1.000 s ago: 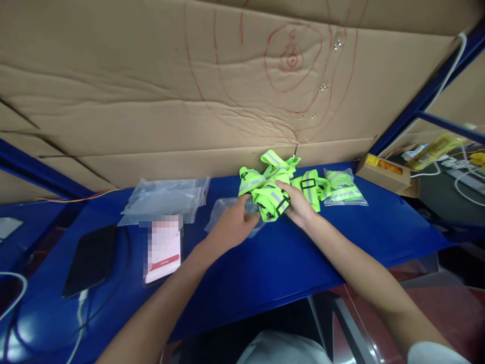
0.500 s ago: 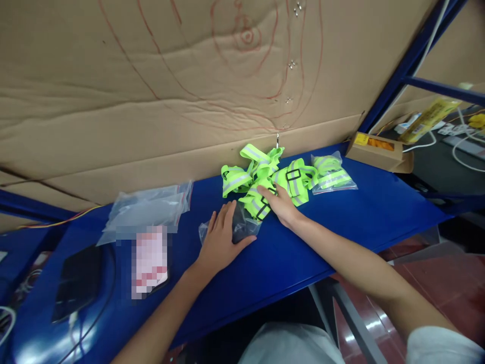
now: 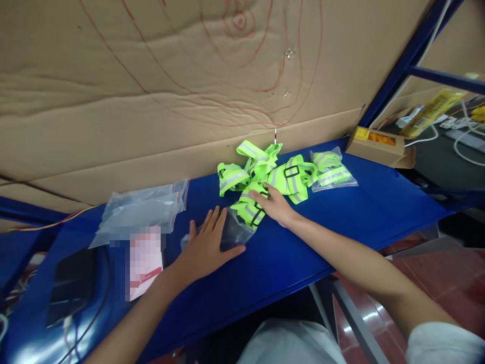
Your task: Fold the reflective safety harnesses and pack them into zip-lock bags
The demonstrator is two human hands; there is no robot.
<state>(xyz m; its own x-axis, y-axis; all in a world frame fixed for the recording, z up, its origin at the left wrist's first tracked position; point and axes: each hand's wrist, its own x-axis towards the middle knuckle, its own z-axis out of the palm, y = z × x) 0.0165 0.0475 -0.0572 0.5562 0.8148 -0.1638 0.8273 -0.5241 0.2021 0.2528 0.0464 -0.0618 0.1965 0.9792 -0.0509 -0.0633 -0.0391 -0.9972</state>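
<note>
My left hand [image 3: 206, 247] lies flat with fingers spread on a clear zip bag [image 3: 235, 235] on the blue table. My right hand [image 3: 278, 206] is closed on a folded neon-green reflective strap [image 3: 247, 213] with black buckles. That strap's lower end is at the bag's right side, overlapping it; I cannot tell how much of it is inside. Behind my right hand lie more loose reflective straps [image 3: 291, 177] in a heap, one with a black buckle. Right of the heap sits a bagged reflective strap [image 3: 331, 169].
Several flat clear bags [image 3: 136, 207] lie at the left rear. Nearer are a pixelated pink-and-white item [image 3: 146, 263] and a black device [image 3: 71, 285] with a cable. A cardboard box [image 3: 379, 146] stands at the right end; a cardboard wall [image 3: 170, 136] rises behind the blue table [image 3: 295, 253].
My left hand has moved left and its fingers spread wider over the bag. My right hand has shifted slightly left with the strap, onto the bag's edge.
</note>
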